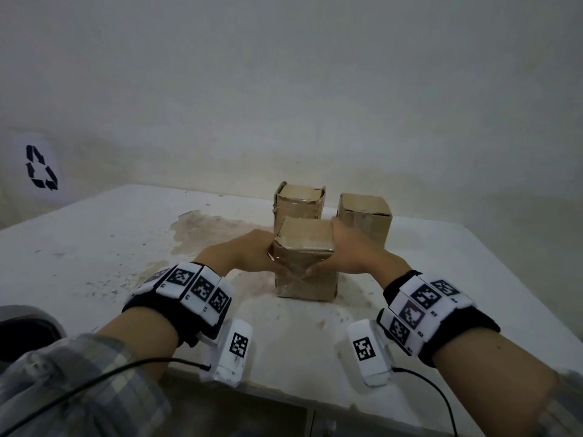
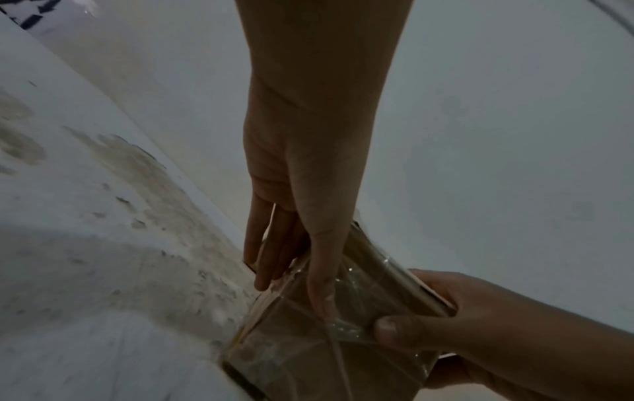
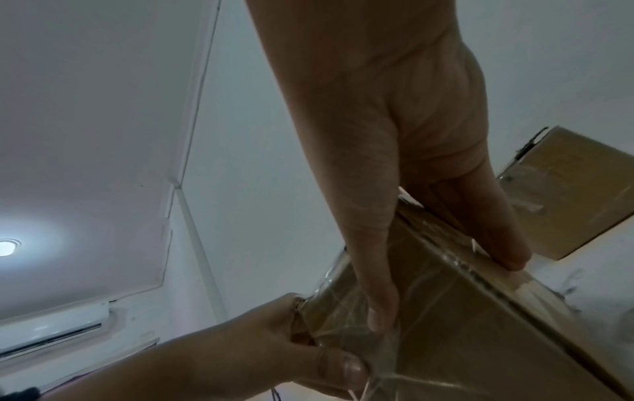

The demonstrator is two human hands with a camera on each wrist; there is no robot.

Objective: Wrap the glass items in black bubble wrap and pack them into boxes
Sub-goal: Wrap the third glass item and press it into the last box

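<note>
The white table (image 1: 94, 247), stained and speckled, spreads in front of me, and on it stand three cardboard boxes: two closed ones at the far side, the left far box (image 1: 298, 205) and the right far box (image 1: 364, 220), and the near box (image 1: 304, 263), which sits between my hands at the middle of the table. It is taped over with clear, shiny film, so I judge its faces slick and its corners a little soft. With glass presumably inside, it should be heavier than it looks and unforgiving of a drop. My left hand (image 1: 243, 252) holds its left side, fingers straight along the wall and thumb pressed on the near face. My right hand (image 1: 350, 250) mirrors this on the right side, with fingers laid over the far top edge and thumb flat on the taped near face. I would grip low on both side walls, squeezing evenly.
</note>
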